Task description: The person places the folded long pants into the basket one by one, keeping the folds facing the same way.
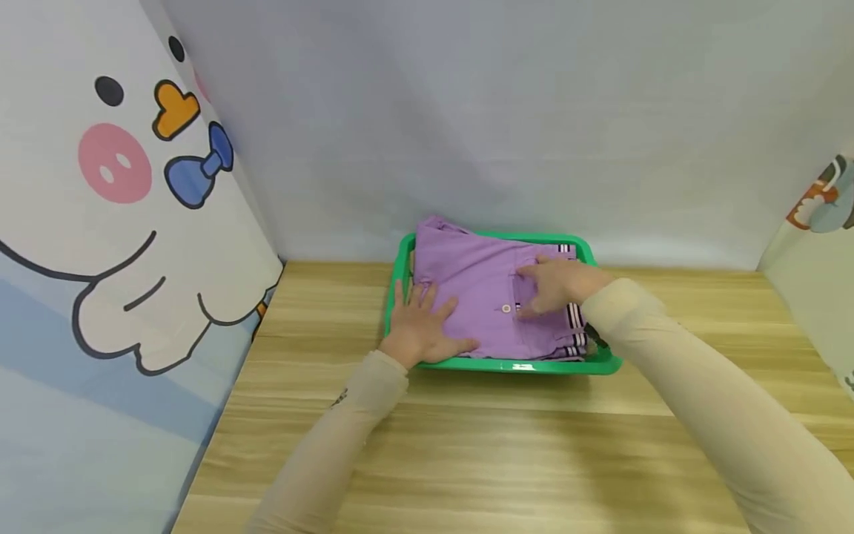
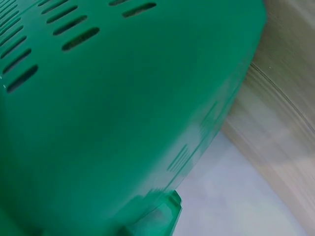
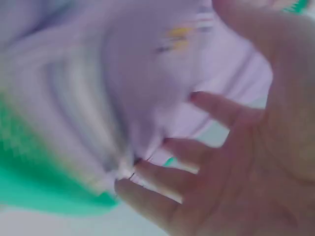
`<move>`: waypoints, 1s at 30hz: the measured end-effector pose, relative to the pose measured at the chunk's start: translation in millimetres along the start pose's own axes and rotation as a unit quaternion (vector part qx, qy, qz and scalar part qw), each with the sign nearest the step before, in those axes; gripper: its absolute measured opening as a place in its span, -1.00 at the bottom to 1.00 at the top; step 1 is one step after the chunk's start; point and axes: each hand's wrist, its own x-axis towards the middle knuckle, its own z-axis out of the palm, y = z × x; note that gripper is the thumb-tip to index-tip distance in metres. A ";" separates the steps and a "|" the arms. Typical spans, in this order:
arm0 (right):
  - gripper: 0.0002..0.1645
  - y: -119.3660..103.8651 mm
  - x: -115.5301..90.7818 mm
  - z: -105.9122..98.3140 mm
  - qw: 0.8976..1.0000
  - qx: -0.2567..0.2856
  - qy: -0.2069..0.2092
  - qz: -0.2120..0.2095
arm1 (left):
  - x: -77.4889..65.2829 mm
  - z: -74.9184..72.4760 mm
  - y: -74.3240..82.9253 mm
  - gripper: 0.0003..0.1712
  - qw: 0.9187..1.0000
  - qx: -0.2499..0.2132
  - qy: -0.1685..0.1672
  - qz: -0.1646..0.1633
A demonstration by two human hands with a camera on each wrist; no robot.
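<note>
A folded purple garment [image 1: 460, 259] with a round button [image 1: 506, 308] and dark-and-white striped trim [image 1: 575, 317] fills a green plastic basket [image 1: 480, 365]. My left hand [image 1: 419, 332] lies with spread fingers on the garment's front left corner, its palm over the basket rim. Over the garment's right part is my right hand [image 1: 559, 285], fingers apart and pointing left. In the right wrist view its fingertips reach the blurred purple cloth [image 3: 138, 73], which carries a small yellow patch [image 3: 179, 33]. Only the slotted basket wall [image 2: 123, 108] fills most of the left wrist view; the left hand is hidden there.
The basket stands on a wood-grain table [image 1: 467, 452] near the pale back wall [image 1: 500, 133]. A cartoon-printed panel [image 1: 100, 245] rises along the left side, another printed panel [image 1: 817, 297] along the right. A small black item [image 1: 595, 336] shows beside the right cuff.
</note>
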 end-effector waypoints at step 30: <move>-0.08 -50.4 102.1 32.2 0.987 0.013 0.079 -0.140 | 12.2 0.8 9.7 0.04 0.999 -0.029 0.022 -0.012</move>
